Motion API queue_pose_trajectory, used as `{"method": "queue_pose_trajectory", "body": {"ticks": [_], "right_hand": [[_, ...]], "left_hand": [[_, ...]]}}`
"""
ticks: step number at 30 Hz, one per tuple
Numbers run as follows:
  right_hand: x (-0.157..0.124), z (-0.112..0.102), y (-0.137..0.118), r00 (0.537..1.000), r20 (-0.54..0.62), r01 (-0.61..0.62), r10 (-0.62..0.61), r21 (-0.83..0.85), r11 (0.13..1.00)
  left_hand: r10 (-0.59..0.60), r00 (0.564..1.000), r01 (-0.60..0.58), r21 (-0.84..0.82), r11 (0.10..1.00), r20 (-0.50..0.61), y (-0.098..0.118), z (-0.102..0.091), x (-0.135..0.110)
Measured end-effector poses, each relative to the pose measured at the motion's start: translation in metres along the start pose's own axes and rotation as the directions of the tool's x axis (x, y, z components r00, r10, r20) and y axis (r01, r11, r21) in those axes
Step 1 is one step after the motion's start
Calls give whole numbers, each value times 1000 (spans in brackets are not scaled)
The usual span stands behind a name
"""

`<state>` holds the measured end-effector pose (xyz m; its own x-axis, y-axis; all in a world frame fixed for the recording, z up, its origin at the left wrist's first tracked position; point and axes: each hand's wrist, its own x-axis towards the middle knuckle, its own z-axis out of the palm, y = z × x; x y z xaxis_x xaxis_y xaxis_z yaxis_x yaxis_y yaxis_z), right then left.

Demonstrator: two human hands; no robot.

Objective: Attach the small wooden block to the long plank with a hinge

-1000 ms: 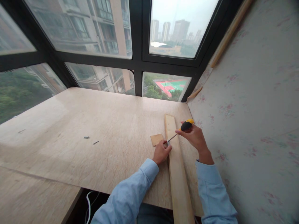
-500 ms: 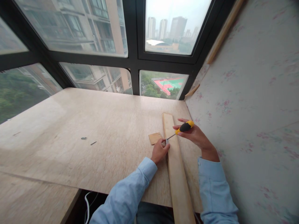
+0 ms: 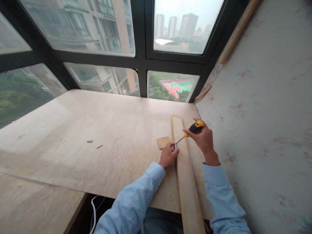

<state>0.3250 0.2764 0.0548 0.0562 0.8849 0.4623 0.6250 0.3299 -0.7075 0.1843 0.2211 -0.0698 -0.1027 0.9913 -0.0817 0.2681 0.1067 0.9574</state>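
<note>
Near the table's [image 3: 117, 126] right edge, the right hand [image 3: 205, 139] grips a screwdriver [image 3: 193, 127], best held square; the left hand [image 3: 167, 156] pinches a metal piece [image 3: 176, 145].

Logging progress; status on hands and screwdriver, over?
Right hand gripping screwdriver, tip at metal piece. Left hand holding metal piece at board. Tan square beside board, not blocking screwdriver.

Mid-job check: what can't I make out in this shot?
In the head view:
Small metal piece: partly covered by the left hand.
Tip of the screwdriver: too small to tell how it meets that piece.
Near end of the wooden board: cut off by the bottom edge.
Grey bits on the table: too small to identify.
</note>
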Motion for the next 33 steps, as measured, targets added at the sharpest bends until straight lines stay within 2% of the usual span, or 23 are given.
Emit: {"method": "queue_pose_trajectory", "body": {"ticks": [5, 18, 23, 30, 33], "right_hand": [[-3, 0, -1, 993, 109, 26, -41, 130, 991], [-3, 2, 8, 965, 260, -110, -32, 514, 851], [-3, 2, 8, 952, 305, -177, -9, 576, 798], [-3, 8, 9, 965, 262, -189, 24, 626, 756], [-4, 8, 9, 960, 279, -205, 30, 626, 752]], "left_hand": [[20, 999, -19, 29, 999, -29, 2, 0, -3], [-22, 1000, 21, 27, 999, 18, 3, -3, -4], [-21, 1000, 20, 23, 1000, 21, 4, -3, -4], [6, 1000, -6, 27, 1000, 26, 5, -4, -3], [10, 1000, -10, 35, 999, 22, 5, -4, -2]]}}
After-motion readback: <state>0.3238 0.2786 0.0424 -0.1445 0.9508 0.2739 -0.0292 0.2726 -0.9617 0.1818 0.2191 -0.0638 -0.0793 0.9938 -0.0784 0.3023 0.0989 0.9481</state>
